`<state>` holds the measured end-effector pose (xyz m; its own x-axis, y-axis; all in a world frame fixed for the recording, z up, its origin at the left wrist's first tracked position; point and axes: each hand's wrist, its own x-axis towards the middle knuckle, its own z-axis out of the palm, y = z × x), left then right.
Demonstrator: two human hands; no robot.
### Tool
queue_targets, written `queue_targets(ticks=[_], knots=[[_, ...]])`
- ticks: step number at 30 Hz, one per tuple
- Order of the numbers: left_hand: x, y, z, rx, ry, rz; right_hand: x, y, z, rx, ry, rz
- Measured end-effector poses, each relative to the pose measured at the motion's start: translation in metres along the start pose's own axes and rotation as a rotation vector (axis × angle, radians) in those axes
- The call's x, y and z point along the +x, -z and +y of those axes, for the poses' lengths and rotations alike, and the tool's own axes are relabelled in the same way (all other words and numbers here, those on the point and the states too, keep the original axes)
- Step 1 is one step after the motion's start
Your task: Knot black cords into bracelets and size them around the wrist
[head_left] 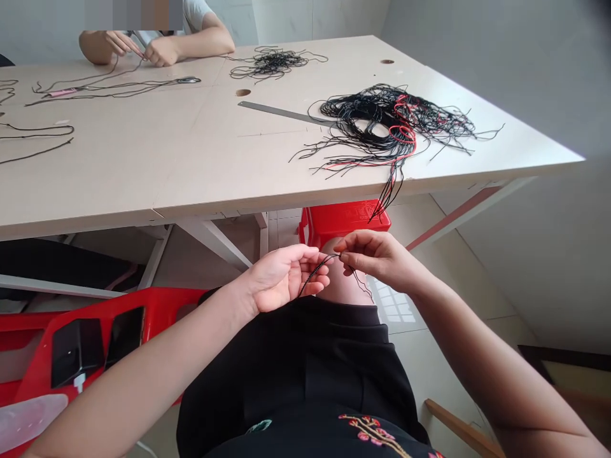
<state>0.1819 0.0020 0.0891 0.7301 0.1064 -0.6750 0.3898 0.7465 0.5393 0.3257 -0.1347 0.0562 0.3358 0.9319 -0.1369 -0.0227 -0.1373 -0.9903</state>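
Note:
A thin black braided cord (312, 277) hangs between my two hands, above my knee and in front of the table edge. My left hand (289, 273) is turned palm up, with thumb and forefinger closed on the cord and the other fingers loosely curled. Close beside it, my right hand (375, 257) pinches the cord's thin strands between thumb and fingertips. Loose strand ends (363, 285) dangle below my right hand. The exact pinch points are partly hidden by the fingers.
On the table (143, 172) lie a large bundle of black cords (367, 127) with red strands, a metal ruler (281, 112) and another black cord pile (277, 62). A co-worker's hands (160, 51) handle cord across the table. Red stools (344, 216) stand below; one holds dark phones (76, 350).

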Motion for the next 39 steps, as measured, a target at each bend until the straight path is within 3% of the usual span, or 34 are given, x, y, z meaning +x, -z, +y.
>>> queue_targets(ticks=[6,12,25,30,33,39], knots=[[0.010,0.001,0.000,0.079,-0.013,-0.019,0.001,0.002,0.007,-0.021,-0.057,-0.013],[0.016,-0.001,-0.003,0.176,-0.078,-0.018,0.002,0.000,0.005,0.180,-0.098,-0.047],[0.006,0.002,-0.006,0.321,-0.121,0.049,-0.001,-0.004,0.003,0.022,-0.054,-0.032],[0.003,-0.001,-0.014,0.535,-0.362,0.221,-0.006,-0.010,0.003,-0.027,0.045,0.054],[-0.001,-0.006,-0.016,0.609,-0.496,0.259,-0.008,-0.015,0.001,-0.033,0.083,0.123],[-0.001,-0.014,-0.018,0.605,-0.528,0.243,-0.009,-0.020,0.000,-0.072,0.145,0.206]])
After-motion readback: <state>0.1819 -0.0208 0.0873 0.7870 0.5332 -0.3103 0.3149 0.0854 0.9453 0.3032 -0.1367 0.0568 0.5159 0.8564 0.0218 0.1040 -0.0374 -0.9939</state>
